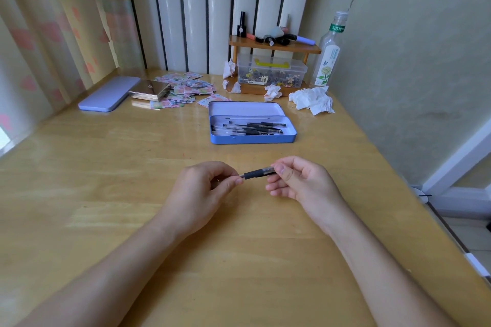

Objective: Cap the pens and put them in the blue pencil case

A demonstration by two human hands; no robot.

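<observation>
Bottle (pixel 329 53) green neck label: Chinese characters "东方树叶"; other print illegible.

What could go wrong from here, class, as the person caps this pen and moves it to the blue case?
1. The pen is pinched only at its ends by the left hand and right hand; it might slip onto the table.
2. The blue pencil case already holds several pens, so a careless drop could land on its rim.

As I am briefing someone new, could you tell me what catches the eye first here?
Two hands meet low at centre: the left hand and right hand hold a black pen between them. Behind it lies the open blue pencil case with pens inside, and crumpled tissues lie further right.
</observation>
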